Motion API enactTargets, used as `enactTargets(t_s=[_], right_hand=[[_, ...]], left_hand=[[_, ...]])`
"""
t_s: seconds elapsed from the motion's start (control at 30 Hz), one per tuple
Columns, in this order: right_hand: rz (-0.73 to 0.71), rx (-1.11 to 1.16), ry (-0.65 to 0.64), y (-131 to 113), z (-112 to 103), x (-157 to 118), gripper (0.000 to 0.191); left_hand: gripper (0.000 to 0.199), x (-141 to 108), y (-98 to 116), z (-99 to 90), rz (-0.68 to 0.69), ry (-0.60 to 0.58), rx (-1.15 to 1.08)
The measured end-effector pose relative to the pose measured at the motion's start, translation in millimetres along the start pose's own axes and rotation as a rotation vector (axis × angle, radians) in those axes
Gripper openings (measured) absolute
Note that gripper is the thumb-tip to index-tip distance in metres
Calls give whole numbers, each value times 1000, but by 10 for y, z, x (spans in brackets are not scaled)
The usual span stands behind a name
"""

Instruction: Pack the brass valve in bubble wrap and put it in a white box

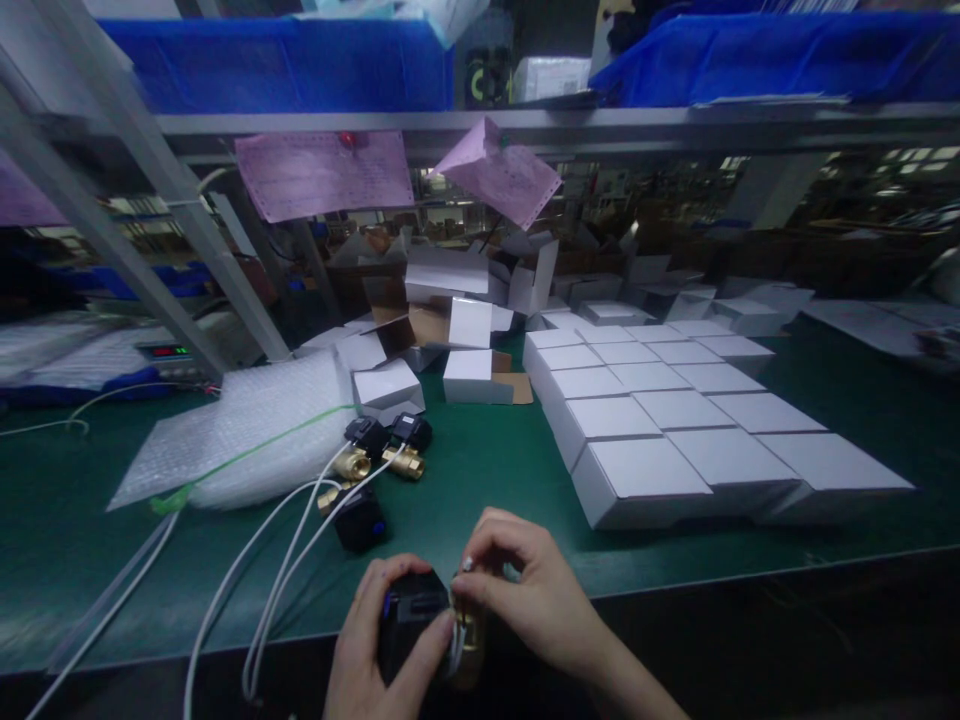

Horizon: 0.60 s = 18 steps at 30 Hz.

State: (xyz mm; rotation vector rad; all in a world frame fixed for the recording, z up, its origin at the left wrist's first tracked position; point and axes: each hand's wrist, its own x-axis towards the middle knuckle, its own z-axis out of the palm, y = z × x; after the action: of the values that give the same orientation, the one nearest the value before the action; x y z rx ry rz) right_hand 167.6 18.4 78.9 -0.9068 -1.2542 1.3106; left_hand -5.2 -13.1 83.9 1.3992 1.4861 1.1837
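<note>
the left hand is wrapped around a black valve at the near edge of the green table, thumb lying across its front, while the right hand pinches its fingertips together on the brass end of the same valve, where a bit of white cord shows; both hands are closed on the one piece, held just over the table's lip. the likeliest trouble, as i judge it, is a slip: the valve sits right above the drop at the table's front, and a loose grip on the smooth black body would let it fall off the bench rather than onto the mat. the white cords trailing from the three other valves run down past the left wrist and over the edge, so a tug from a forearm could drag those pieces along or tangle with the one in hand. the small brass part under the right fingers is mostly hidden, so i cannot tell how firmly it is seated. around the work, a sheet of bubble wrap with a green strap lies to the left, a block of closed white boxes fills the right side close to the right elbow's path, loose and half-folded boxes are heaped further back, and pink papers hang from the shelf above.
</note>
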Motion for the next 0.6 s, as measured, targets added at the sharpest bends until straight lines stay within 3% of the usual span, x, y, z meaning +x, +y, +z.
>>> enactTargets(t_s=[0.1, 0.2, 0.27, 0.43, 0.6], right_hand=[[100, 56, -223, -2, -111, 96, 35], [241, 187, -341, 103, -190, 172, 51], [227, 198, -345, 180, -220, 191, 54], [129, 161, -351, 326, -242, 122, 44], [156, 48, -238, 320, -243, -31, 46]], left_hand=[[47, 21, -14, -6, -140, -138, -149], [57, 49, -52, 9, -316, -234, -430], [56, 75, -80, 34, -386, -283, -598], [48, 131, -121, 79, -399, -401, -818], [49, 112, -107, 94, -470, -237, -895]])
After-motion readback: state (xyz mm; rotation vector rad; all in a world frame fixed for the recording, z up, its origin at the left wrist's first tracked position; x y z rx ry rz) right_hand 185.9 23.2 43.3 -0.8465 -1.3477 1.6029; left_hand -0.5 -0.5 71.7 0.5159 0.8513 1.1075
